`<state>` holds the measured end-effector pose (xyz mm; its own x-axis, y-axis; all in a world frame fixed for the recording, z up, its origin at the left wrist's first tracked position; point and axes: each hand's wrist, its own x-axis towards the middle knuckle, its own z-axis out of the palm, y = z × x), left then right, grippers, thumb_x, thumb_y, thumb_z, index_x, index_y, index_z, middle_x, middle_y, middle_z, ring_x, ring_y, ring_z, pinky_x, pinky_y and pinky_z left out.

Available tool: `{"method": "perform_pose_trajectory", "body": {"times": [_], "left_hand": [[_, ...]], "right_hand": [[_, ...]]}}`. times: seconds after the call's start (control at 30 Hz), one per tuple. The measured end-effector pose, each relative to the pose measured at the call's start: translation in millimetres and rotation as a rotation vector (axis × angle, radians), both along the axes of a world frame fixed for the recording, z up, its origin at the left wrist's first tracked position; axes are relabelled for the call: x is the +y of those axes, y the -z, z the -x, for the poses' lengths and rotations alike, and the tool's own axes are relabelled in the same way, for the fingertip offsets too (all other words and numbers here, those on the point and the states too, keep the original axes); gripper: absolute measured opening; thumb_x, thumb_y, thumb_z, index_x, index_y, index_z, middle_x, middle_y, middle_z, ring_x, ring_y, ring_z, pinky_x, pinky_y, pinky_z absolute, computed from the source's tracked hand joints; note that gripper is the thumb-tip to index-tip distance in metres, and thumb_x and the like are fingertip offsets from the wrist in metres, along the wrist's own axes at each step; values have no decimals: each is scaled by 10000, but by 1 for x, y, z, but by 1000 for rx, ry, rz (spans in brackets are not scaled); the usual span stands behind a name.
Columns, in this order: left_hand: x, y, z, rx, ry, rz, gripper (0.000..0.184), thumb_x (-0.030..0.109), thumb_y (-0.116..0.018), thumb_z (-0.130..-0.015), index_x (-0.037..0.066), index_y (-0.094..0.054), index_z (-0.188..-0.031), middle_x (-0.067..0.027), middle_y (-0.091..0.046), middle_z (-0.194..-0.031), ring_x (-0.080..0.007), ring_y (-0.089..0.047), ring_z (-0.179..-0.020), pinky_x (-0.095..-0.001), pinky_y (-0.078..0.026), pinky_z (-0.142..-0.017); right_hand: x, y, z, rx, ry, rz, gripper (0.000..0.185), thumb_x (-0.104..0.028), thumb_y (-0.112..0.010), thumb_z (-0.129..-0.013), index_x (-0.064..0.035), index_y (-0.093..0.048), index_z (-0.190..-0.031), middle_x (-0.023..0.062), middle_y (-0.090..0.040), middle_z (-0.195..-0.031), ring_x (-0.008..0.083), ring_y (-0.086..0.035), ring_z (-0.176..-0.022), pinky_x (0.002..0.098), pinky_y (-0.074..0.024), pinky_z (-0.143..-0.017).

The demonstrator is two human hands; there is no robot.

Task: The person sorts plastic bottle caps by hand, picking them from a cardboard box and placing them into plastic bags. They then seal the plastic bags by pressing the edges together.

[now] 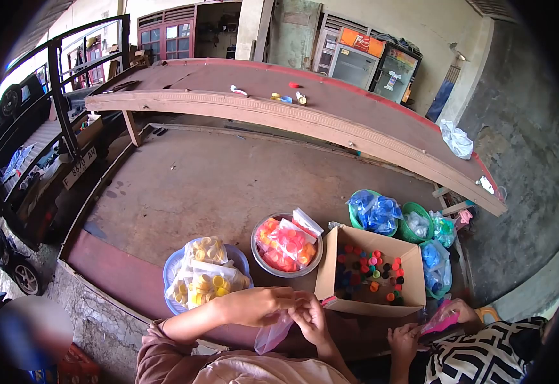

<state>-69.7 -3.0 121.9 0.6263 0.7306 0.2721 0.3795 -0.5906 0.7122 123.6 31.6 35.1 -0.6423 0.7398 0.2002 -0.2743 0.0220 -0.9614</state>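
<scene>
So the right hand looks pinched onto a thin bag, which hangs limp just below both hands. The left hand is curled in right against it, but I can't tell whether it's gripping plastic too, and I can't tell if anything's inside. My worry is the film: it's flimsy, so a hard tug could split it, and if that pinch is all that's holding it, one slip drops it. Just right of the hands there's an open box with loose caps in it; an elbow into the near wall could knock it and scatter them. Left of the hands, a blue tub sits under the forearm, heaped with bagged yellow caps, so a low sweep might drag one out. The steel bowl ahead is piled high too, and I'd guess its top packs slide easily. Further right, a co-worker's hand is near the box, so elbows could clash.
</scene>
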Motion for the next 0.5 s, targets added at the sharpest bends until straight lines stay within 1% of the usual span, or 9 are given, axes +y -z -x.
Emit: {"method": "perform_pose_trajectory", "body": {"times": [0.13,0.2,0.3,0.37,0.43,0.5], "left_hand": [[4,7,6,57,20,-96,203,69,-562,-768,-36,-516,-936,-150,-516,-974,-316,-537,-900,-388,-476,-732],[3,7,4,78,-10,-157,209,82,-562,-767,-34,-518,-935,-150,-517,-965,-308,-538,-897,-384,-476,-734],[6,9,4,33,-37,-394,187,30,-579,-747,12,-537,-928,-102,-510,-926,-270,-552,-867,-371,-482,-689],[5,8,4,64,-26,-382,210,43,-589,-729,16,-534,-930,-101,-515,-932,-269,-548,-857,-375,-476,-702],[3,7,6,108,-10,-356,241,51,-599,-706,18,-530,-934,-100,-518,-938,-269,-542,-856,-380,-469,-717],[1,5,9,166,15,-320,279,55,-611,-679,18,-525,-942,-99,-520,-944,-272,-535,-862,-386,-460,-734]], "right_hand": [[2,1,1,-7,16,-34,358,10,-526,-854,14,-388,-1185,65,-578,-882,91,-553,-812,227,-447,-746],[2,6,3,13,5,-19,301,0,-525,-857,15,-432,-1143,59,-581,-868,86,-550,-804,223,-442,-735],[2,13,2,-22,-7,-35,182,-27,-528,-864,20,-507,-1038,51,-586,-847,83,-547,-773,213,-433,-697],[4,17,-1,-70,-7,-80,118,-47,-530,-868,20,-546,-964,47,-591,-831,81,-545,-744,208,-426,-661],[4,21,-4,-122,5,-141,94,-65,-531,-871,16,-571,-898,42,-598,-813,79,-542,-711,205,-417,-624],[1,14,-3,-115,17,-171,88,-67,-534,-869,11,-574,-881,39,-597,-790,76,-540,-688,208,-414,-595]]}}
